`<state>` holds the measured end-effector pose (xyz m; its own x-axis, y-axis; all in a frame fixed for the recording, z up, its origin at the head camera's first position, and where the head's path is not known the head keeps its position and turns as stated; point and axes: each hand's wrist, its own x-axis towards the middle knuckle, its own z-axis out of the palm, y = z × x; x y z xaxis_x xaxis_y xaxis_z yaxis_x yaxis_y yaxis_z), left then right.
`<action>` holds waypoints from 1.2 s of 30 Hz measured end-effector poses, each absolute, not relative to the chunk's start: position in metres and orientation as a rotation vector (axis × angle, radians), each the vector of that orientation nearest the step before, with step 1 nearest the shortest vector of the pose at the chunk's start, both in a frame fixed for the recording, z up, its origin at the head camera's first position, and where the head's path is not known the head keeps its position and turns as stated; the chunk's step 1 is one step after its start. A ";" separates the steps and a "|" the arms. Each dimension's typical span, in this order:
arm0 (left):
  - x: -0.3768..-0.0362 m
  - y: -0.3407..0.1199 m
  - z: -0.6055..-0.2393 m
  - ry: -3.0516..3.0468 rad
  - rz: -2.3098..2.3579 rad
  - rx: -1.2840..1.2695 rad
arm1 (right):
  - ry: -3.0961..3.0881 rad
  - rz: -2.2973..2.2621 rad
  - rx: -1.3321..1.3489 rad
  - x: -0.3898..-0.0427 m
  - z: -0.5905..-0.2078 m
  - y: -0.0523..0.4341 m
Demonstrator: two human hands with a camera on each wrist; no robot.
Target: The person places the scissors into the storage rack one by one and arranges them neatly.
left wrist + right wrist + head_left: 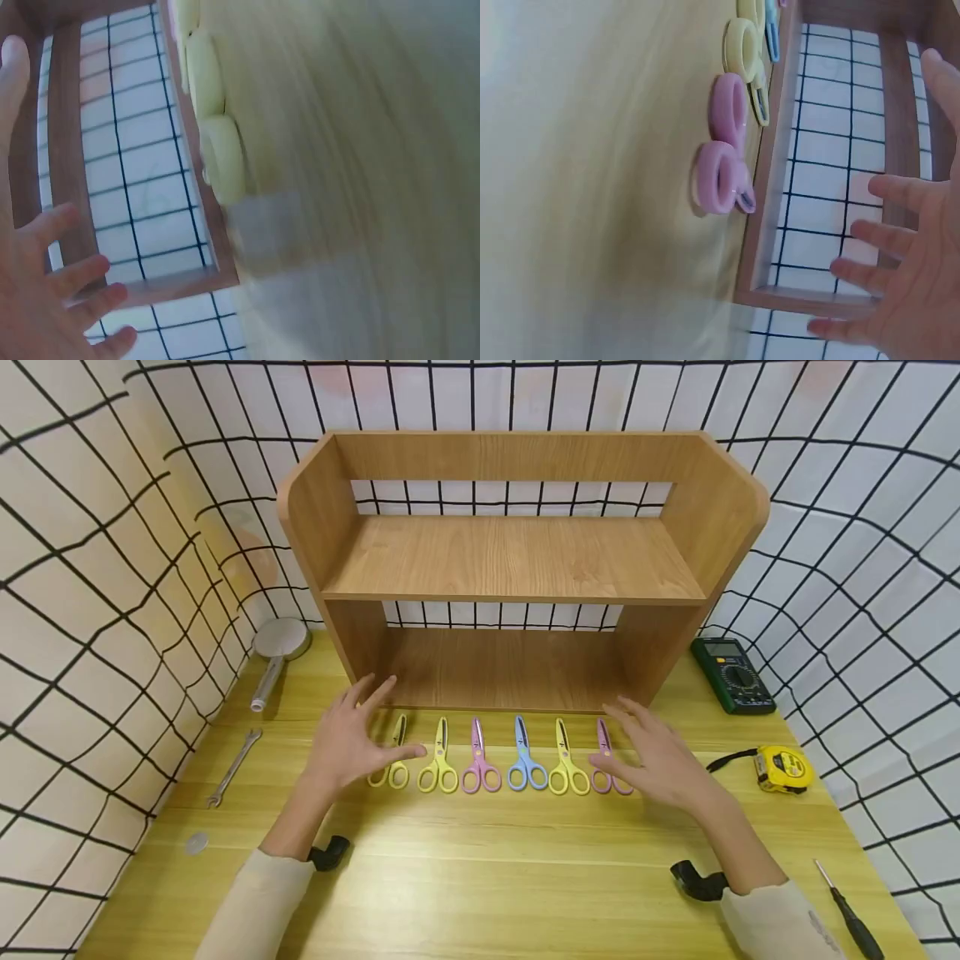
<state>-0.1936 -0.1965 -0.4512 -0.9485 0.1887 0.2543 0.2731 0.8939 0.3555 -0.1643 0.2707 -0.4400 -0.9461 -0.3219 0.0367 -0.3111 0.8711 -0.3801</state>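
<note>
Two hands hover mid-tabletop, fingers spread, grasping nothing. Left hand is over the leftmost yellow scissors; right hand is over the rightmost purple scissors. Six scissors in a row, blades pointing away toward the wooden shelf at the far edge.

The wooden shelf blocks the way behind the row of scissors; bare table lies in front.
</note>
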 end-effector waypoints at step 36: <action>-0.236 -0.226 -0.461 -2.211 -1.375 0.179 | 2.869 -0.995 -0.084 -0.138 -0.474 0.284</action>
<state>-0.2359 -0.2258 -0.4612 -0.8534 -0.3751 0.3620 0.1588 0.4744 0.8659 -0.1383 0.2837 -0.4744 -0.9931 -0.0861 -0.0801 -0.0180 0.7844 -0.6200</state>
